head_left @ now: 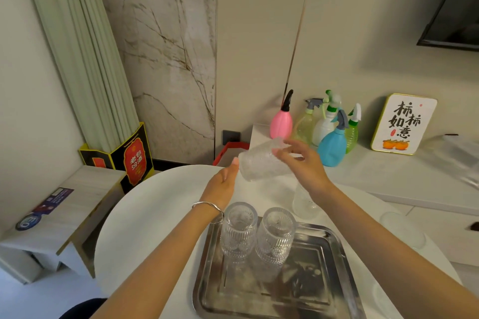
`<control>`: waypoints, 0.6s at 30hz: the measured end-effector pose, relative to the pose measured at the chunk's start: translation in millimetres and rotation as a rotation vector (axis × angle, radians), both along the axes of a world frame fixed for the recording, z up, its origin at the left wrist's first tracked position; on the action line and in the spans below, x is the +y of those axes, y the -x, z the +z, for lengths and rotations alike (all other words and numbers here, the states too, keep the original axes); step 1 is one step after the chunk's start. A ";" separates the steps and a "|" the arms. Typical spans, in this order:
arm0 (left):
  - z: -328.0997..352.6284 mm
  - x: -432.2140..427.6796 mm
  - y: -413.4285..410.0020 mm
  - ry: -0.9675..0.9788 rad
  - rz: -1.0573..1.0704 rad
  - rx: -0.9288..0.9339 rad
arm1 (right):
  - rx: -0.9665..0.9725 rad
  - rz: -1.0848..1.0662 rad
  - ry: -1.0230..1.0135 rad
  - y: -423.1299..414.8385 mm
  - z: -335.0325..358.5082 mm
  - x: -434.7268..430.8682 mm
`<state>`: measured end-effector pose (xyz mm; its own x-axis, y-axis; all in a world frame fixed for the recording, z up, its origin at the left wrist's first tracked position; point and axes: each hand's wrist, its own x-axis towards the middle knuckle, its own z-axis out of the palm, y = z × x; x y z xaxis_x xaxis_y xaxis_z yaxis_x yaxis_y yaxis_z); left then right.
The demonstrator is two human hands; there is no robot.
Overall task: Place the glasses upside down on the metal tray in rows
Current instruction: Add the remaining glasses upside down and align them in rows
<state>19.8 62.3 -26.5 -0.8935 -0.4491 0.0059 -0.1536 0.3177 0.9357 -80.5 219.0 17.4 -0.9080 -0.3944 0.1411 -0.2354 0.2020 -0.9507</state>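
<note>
The right hand [302, 160] grips a ribbed glass [261, 160] lying tilted on its side in the air above the far part of the white surface [155, 215]. The left hand [223, 184], open with fingers loose, touches the glass at its left end. Nearer, two more glasses [238, 230] stand upside down side by side along the far edge of the metal tray [324, 292]. Another glass [304, 204] stands on the surface beyond the tray. Spray bottles [333, 142] line the far right ledge.

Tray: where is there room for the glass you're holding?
The metal tray has two glasses crowding its far-left corner. Bare room lies right of them along the far rim, and across the whole near half.
</note>
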 end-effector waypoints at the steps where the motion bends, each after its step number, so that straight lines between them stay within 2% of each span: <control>1: 8.2 3.3 0.5 -0.046 -0.027 0.031 | -0.064 0.028 0.068 -4.1 5.4 3.7; 4: 33.5 13.9 -3.8 -0.409 -0.085 0.208 | -0.175 0.161 0.165 -20.3 15.6 20.6; 6: 46.2 17.0 -8.2 -0.494 -0.107 0.292 | -0.183 0.250 0.172 -27.9 17.5 35.9; 12: 65.3 38.9 -11.6 -0.254 -0.259 0.299 | -0.183 0.463 -0.099 -38.4 27.2 77.1; 15: 69.6 61.4 -6.2 -0.120 -0.332 0.297 | -0.138 0.456 -0.227 -43.9 34.7 89.4; 18: 70.7 82.0 0.4 0.065 -0.318 0.285 | -0.103 0.400 -0.228 -46.8 27.9 101.0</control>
<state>19.4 144.3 44.2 -0.9460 -0.1425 0.2912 0.2227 0.3675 0.9030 -33.7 320.0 45.3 -0.6834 -0.7264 -0.0732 -0.2436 0.3214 -0.9151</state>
